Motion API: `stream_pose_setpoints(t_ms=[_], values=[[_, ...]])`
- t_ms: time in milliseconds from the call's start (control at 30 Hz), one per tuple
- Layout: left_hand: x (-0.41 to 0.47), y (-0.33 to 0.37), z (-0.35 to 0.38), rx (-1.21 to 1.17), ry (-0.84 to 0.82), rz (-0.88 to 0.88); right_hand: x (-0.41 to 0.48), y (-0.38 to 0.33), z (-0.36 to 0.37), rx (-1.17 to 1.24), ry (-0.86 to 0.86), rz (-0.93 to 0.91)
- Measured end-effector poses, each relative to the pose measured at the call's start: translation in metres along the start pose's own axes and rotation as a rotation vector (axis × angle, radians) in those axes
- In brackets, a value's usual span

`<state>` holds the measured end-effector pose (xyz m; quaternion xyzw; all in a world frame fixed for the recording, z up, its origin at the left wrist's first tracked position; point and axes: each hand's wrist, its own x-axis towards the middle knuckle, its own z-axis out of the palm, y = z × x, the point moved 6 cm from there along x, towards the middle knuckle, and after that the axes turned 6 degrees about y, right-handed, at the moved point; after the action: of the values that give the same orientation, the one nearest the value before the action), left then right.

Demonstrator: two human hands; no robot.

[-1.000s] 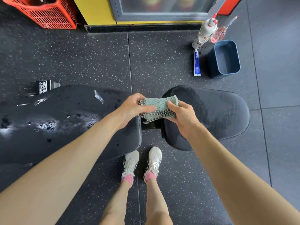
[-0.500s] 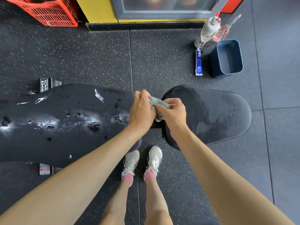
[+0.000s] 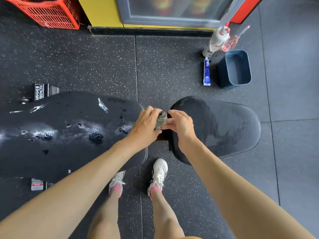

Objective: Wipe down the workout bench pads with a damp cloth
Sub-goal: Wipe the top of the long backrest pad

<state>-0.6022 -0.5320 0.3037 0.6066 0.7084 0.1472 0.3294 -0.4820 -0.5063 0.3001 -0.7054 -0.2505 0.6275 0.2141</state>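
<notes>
Cloth (image 3: pixel 160 120): bunched small, held over the gap between the long wet pad (image 3: pixel 69 138) and the seat pad (image 3: pixel 224 128).
Left hand (image 3: pixel 146 125): fingers curled round the cloth, arm stretched forward.
Right hand (image 3: pixel 182 125): pinches its other side.

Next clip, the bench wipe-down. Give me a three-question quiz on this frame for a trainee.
1. True or false: the left hand and right hand both grip the cloth.
2. What stands on the floor beside the tube? A. bin B. red crate C. shoe
3. Fill in: the cloth is held above the ___ between the long pad and the seat pad.
Key: 1 true; 2 A; 3 gap.
</notes>
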Motion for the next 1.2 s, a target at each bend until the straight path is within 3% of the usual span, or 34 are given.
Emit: stream_pose_setpoints(t_ms=[100, 200, 267, 333, 467, 533, 667, 733, 767, 867, 900, 933, 1033, 1067, 1200], values=[[0.006, -0.014, -0.005, -0.034, -0.051, -0.014, 0.001, 0.004, 0.006, -0.09, 0.009, -0.005], [0.006, -0.05, -0.011, 0.1, -0.117, -0.024, 0.002, 0.02, 0.017, -0.21, 0.032, -0.029], [0.012, -0.074, -0.021, 0.163, -0.08, -0.008, 0.003, 0.04, 0.022, -0.325, 0.072, -0.005], [0.025, -0.087, -0.035, 0.076, 0.007, -0.006, 0.001, 0.066, 0.023, -0.411, 0.107, 0.055], [0.05, -0.098, -0.041, -0.006, 0.153, -0.059, -0.008, 0.116, 0.03, -0.379, 0.232, 0.153], [0.046, -0.092, -0.022, 0.119, 0.069, 0.058, -0.012, 0.133, 0.036, -0.309, 0.286, 0.191], [0.006, -0.072, 0.019, 0.339, -0.279, 0.606, -0.026, 0.159, 0.039, -0.204, 0.322, 0.288], [0.015, -0.076, 0.012, 0.359, -0.297, 0.733, -0.032, 0.167, 0.042, -0.173, 0.316, 0.308], [0.027, -0.082, 0.006, 0.359, -0.246, 0.682, -0.035, 0.169, 0.043, -0.163, 0.312, 0.307], [0.045, -0.096, -0.013, 0.282, 0.02, 0.303, -0.036, 0.173, 0.046, -0.147, 0.296, 0.298], [0.037, -0.092, -0.01, 0.251, 0.038, 0.272, -0.035, 0.174, 0.046, -0.138, 0.298, 0.301], [0.025, -0.084, -0.002, 0.247, 0.001, 0.34, -0.035, 0.175, 0.046, -0.127, 0.305, 0.305], [0.0, -0.073, 0.014, 0.379, -0.131, 0.774, -0.032, 0.178, 0.048, -0.092, 0.319, 0.323], [0.011, -0.077, 0.008, 0.388, -0.145, 0.783, -0.031, 0.179, 0.05, -0.086, 0.317, 0.323], [0.055, -0.097, -0.019, 0.292, 0.077, 0.26, -0.032, 0.179, 0.052, -0.063, 0.327, 0.316]])
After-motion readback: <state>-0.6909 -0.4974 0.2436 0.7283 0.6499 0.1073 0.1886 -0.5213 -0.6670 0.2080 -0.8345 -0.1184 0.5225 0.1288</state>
